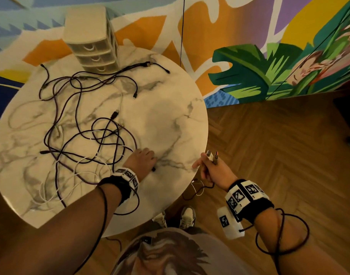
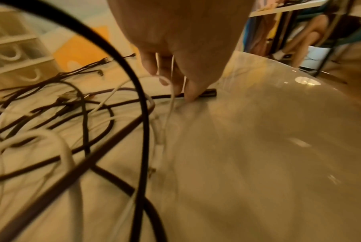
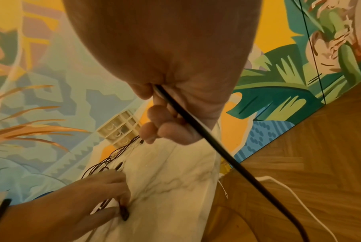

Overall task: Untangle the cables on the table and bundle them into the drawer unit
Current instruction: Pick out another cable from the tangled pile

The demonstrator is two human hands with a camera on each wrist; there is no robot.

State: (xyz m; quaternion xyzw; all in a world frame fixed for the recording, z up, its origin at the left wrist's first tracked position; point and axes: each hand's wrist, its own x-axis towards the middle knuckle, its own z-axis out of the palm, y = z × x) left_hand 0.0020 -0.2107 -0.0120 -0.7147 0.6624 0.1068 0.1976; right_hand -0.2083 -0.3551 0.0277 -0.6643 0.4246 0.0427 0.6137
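Note:
A tangle of black, purple and white cables [image 1: 87,135] covers the left half of the round marble table [image 1: 170,116]. The beige drawer unit [image 1: 91,42] stands at the table's far edge with its drawers closed. My left hand [image 1: 150,163] rests at the tangle's right edge and pinches a black cable plug [image 2: 208,94] against the tabletop; a white cable [image 2: 171,98] runs between its fingers. Just off the table's right edge, my right hand [image 1: 207,165] grips several cable ends [image 1: 211,154] with plugs pointing up. Their black cable [image 3: 196,127] and white cable [image 3: 289,188] hang toward the floor.
The table's right half [image 1: 166,120] is bare marble. Herringbone wood floor [image 1: 269,155] lies to the right and a painted mural wall [image 1: 249,66] stands behind. My shoes [image 1: 187,217] show under the near edge. Black camera leads loop round both forearms.

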